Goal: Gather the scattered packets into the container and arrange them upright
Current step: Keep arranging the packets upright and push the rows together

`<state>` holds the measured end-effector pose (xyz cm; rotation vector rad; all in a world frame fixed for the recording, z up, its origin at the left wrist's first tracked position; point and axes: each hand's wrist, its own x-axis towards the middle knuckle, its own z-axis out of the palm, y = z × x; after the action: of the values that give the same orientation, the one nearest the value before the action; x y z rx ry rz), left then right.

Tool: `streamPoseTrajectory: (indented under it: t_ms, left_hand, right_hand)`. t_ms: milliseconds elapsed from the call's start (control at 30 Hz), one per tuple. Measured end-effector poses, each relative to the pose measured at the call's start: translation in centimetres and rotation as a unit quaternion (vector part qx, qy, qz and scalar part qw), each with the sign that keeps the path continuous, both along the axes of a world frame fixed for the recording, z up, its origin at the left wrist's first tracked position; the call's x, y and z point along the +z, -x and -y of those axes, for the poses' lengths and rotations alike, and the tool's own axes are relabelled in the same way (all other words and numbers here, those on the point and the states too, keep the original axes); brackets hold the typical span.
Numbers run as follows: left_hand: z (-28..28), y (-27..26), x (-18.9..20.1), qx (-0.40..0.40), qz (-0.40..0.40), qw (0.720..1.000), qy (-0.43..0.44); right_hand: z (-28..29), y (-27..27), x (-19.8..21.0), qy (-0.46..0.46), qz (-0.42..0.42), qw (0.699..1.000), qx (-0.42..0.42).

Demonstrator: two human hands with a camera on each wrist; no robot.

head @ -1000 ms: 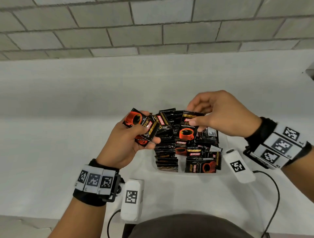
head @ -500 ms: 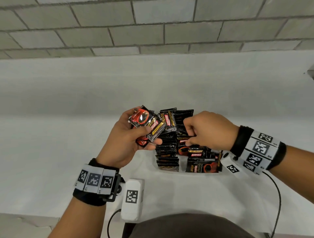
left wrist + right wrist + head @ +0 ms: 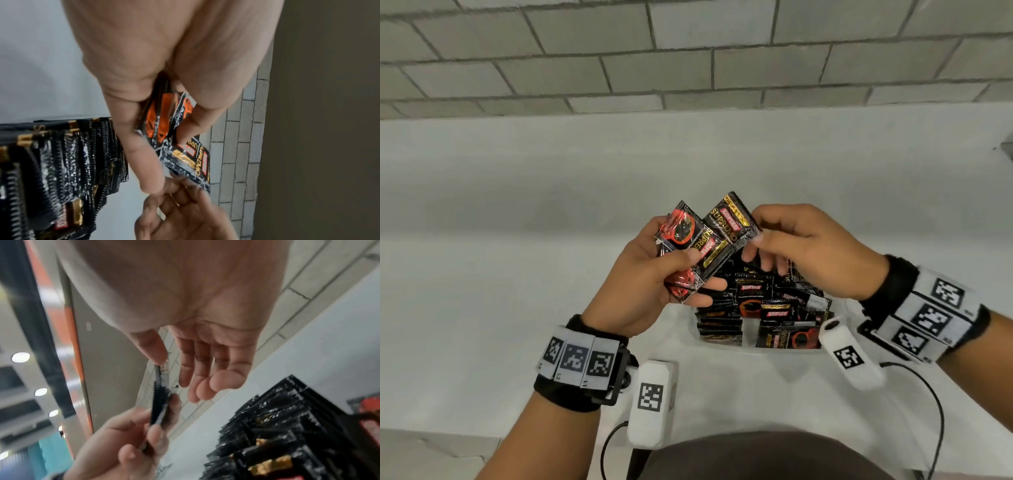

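My left hand [image 3: 700,270] grips a fanned bundle of black-and-orange coffee packets [image 3: 690,236] just above and left of the container. My right hand [image 3: 756,229] pinches the corner of the bundle's rightmost packet [image 3: 729,222] between thumb and forefinger; its other fingers hang relaxed. The left wrist view shows the bundle [image 3: 162,120] and that packet [image 3: 193,162] meeting the right hand's fingers [image 3: 185,211]. The right wrist view shows the packet's serrated edge [image 3: 160,395]. The clear container [image 3: 722,345] holds several packets [image 3: 751,294]: a row on edge at the left [image 3: 719,325], others leaning at the right.
The container sits on a white tabletop [image 3: 517,308] near its front edge, with a grey brick wall [image 3: 688,68] behind. White tagged camera units hang from both wrists [image 3: 650,404], and a black cable [image 3: 935,411] trails at the right.
My right hand lowered its packet into the container, then rose to the left hand's bundle and now pinches a packet there. The left hand lifted the bundle slightly.
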<state>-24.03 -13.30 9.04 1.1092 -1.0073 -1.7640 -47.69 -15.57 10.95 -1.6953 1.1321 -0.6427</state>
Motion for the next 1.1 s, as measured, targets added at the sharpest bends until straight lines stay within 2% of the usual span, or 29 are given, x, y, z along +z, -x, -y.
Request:
streamPoseTrajectory:
  t_ms: [67, 133, 300, 433, 500, 567, 700, 867, 967, 1100]
  left_hand:
    - [0.1, 0.0, 0.0, 0.005, 0.003, 1.0, 0.006]
    - [0.1, -0.1, -0.1, 0.003, 0.01, 1.0, 0.012]
    - [0.2, -0.6, -0.2, -0.017, 0.029, 0.999, 0.019]
    - [0.4, -2.0, -0.5, 0.033, 0.042, 0.999, 0.011]
    - [0.7, -2.8, -0.6, 0.067, 0.042, 0.997, 0.005]
    - [0.8, -3.2, -0.6, 0.087, 0.041, 0.995, 0.002]
    - [0.7, -3.0, -0.6, 0.082, 0.041, 0.996, 0.001]
    - [0.3, -2.4, -0.8, 0.062, 0.046, 0.997, 0.002]
    - [0.2, -2.4, -1.0, 0.06, 0.045, 0.997, 0.0]
    - [0.3, -2.2, -0.9, 0.058, 0.044, 0.997, 0.002]
  right_hand:
    - [-0.3, 0.0, 0.1, -0.036, 0.103, 0.994, -0.018]
    - [-0.3, -0.2, 0.1, -0.04, 0.134, 0.989, -0.043]
    - [0.2, -0.3, -0.3, 0.021, 0.065, 0.988, -0.135]
    - [0.8, 1.1, 0.1, -0.004, 0.034, 0.987, -0.16]
    - [0.9, 1.7, 0.1, -0.009, 0.001, 0.99, -0.137]
    - [0.6, 2.0, -0.1, -0.003, -0.079, 0.994, -0.081]
    - [0.1, 1.8, -1.8, 0.002, -0.201, 0.979, -0.027]
    - [0.3, 2.4, -2.0, 0.038, -0.241, 0.97, -0.022]
    - [0.5, 2.4, -2.3, 0.069, -0.297, 0.952, 0.001]
    - [0.5, 2.1, -3.1, 0.043, -0.322, 0.946, 0.015]
